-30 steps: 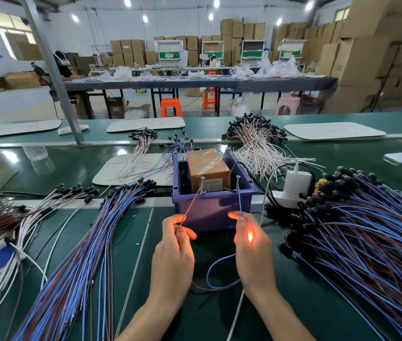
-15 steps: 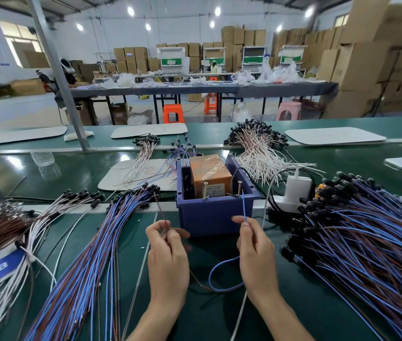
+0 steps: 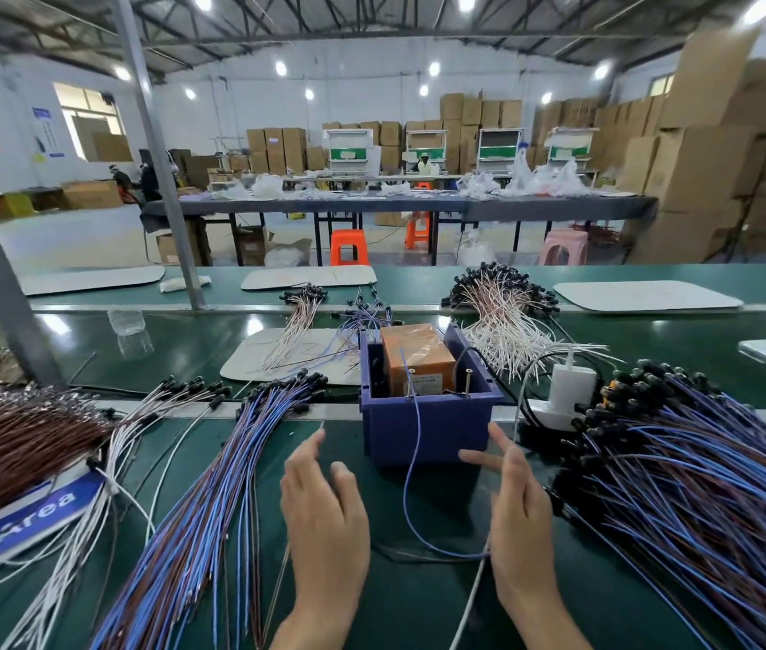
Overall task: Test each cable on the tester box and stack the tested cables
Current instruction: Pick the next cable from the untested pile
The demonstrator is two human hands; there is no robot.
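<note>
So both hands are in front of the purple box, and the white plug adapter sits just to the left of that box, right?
Not quite. The head view shows the white plug adapter to the right of the purple box, not the left. The rest holds: the left hand and right hand are both in front of that box.

A factory assembly hall: heaps of blue and brown wire cables (image 3: 700,485) crowd the near edge of a long green conveyor bench (image 3: 423,612). Beyond its far edge, brown cardboard cartons (image 3: 709,171) stand stacked high beneath a grey steel truss roof (image 3: 371,21). A long grey work table (image 3: 395,206) and an orange plastic stool (image 3: 348,246) occupy the open floor between.
</note>
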